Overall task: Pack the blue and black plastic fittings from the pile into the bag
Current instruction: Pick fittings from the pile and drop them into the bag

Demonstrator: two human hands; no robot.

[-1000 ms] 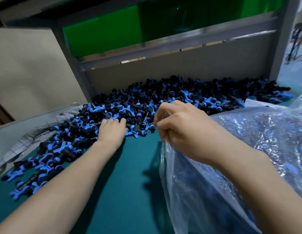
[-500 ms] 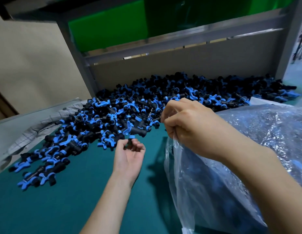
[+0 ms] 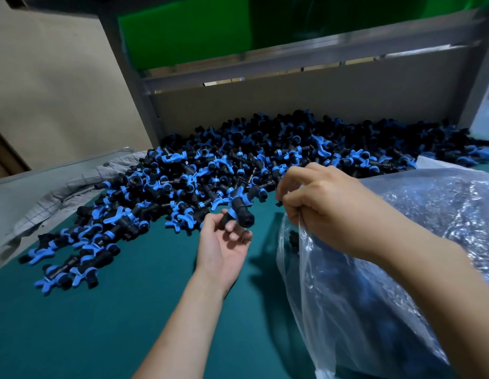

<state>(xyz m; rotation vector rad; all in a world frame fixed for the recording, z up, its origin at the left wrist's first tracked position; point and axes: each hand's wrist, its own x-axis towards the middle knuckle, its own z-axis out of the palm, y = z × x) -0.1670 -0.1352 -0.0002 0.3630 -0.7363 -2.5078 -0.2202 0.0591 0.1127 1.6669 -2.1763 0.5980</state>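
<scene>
Fitting (image 3: 239, 212) now in left hand (image 3: 224, 242)

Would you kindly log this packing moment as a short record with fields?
surface: green table
pile: blue and black fittings, heaped against the back board
left hand: palm up, holding one fitting in its fingers
right hand: pinching the bag's rim
bag: clear plastic, right of the pile, fittings already inside

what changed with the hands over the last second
The left hand left the pile, where it lay palm down, drew back toward the person and turned palm up; it now holds one fitting in its fingertips, close to the mouth of the bag. The right hand kept pinching the bag's rim, and the bag stayed in place.
</scene>
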